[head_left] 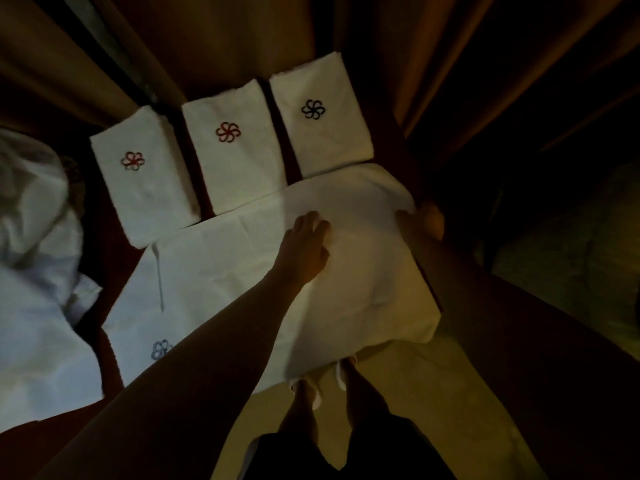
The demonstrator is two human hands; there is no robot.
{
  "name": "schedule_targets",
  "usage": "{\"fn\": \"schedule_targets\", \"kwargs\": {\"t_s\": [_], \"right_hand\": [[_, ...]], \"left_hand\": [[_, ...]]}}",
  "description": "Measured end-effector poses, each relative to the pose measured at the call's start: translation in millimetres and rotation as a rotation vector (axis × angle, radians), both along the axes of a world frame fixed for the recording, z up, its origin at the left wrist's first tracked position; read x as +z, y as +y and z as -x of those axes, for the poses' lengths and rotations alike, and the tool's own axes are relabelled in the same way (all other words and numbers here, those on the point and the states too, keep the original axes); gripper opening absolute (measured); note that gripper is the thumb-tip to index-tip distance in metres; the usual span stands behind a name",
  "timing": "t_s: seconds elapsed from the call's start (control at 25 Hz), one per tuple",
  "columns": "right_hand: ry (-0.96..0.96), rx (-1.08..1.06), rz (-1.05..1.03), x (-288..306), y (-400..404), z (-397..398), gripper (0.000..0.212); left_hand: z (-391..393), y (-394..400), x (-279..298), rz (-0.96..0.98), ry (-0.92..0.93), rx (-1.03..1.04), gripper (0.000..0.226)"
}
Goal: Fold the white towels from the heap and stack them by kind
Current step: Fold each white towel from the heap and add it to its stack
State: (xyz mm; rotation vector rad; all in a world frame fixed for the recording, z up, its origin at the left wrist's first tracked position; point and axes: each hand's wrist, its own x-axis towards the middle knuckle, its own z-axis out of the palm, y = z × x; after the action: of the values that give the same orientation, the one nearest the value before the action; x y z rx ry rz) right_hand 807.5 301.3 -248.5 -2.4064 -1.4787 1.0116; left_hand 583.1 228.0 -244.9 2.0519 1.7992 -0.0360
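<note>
At the left edge of the dark red surface [114,327] lies the rumpled heap of unfolded white towels [38,271], kept apart, it seems, so that it stays out of the folding. Along the far edge sit three folded white towel stacks in a row: the left stack with a red flower emblem [142,181], the middle stack with a red flower emblem [230,147] just beside it, and the right stack with a dark flower emblem [320,116], probably sorted by emblem as the kinds. Nearer the person, a large white towel with a blue emblem [214,282] is spread flat across the surface, its near edge hanging over. The left hand [306,244] presses on its middle with straight, slightly spread fingers, likely to smooth or pin it, while the right hand [420,221] grips its far right corner, apparently ready to fold.
</note>
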Motion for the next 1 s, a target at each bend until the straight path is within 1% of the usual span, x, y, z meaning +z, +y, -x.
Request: {"fn": "schedule_targets", "kwargs": {"t_s": [0.08, 0.24, 0.36, 0.44, 0.52, 0.6, 0.68, 0.8, 0.88, 0.92, 1.0], "right_hand": [[0.029, -0.018, 0.082, 4.2, 10.7, -5.6, 0.039], [0.076, -0.06, 0.003, 19.1, 50.9, -10.7, 0.031], [0.055, -0.004, -0.081, 33.4, 76.9, -7.2, 0.033], [0.077, 0.037, -0.093, 35.6, 77.0, -6.4, 0.034], [0.088, 0.057, -0.049, 25.8, 61.4, -10.5, 0.039], [0.063, 0.067, 0.03, 15.9, 43.7, -22.9, 0.049], [0.048, 0.079, 0.113, 9.4, 34.9, -41.0, 0.048], [0.122, -0.028, 0.126, 18.9, 33.2, -57.0, 0.035], [0.182, -0.139, 0.119, 18.7, 28.8, -62.1, 0.034], [0.22, -0.149, 0.131, 14.2, 23.9, -63.7, 0.037], [0.444, -0.244, 0.164, 6.6, 12.9, -68.2, 0.046]], "left_hand": [[-9.5, 5.2, -3.8, 0.034, 0.051, -0.002, 0.054], [-14.8, 9.8, -8.2, 0.058, 0.112, 0.013, 0.054], [-17.5, 14.6, -6.6, 0.059, 0.11, 0.027, 0.054], [-19.0, 15.3, -6.1, 0.042, 0.093, 0.039, 0.052], [-22.7, 16.0, -4.9, 0.068, 0.116, 0.061, 0.054], [-32.2, 21.0, -2.7, 0.089, 0.152, 0.082, 0.058], [-48.4, 30.2, -0.9, 0.062, 0.14, 0.042, 0.06], [-73.0, 41.3, -0.8, 0.106, 0.117, -0.095, 0.075], [-83.4, 46.4, -1.3, 0.132, 0.132, -0.118, 0.079], [-85.3, 47.8, -0.7, 0.127, 0.139, -0.114, 0.078], [-85.4, 49.3, 0.2, 0.097, 0.156, -0.11, 0.074]]}}
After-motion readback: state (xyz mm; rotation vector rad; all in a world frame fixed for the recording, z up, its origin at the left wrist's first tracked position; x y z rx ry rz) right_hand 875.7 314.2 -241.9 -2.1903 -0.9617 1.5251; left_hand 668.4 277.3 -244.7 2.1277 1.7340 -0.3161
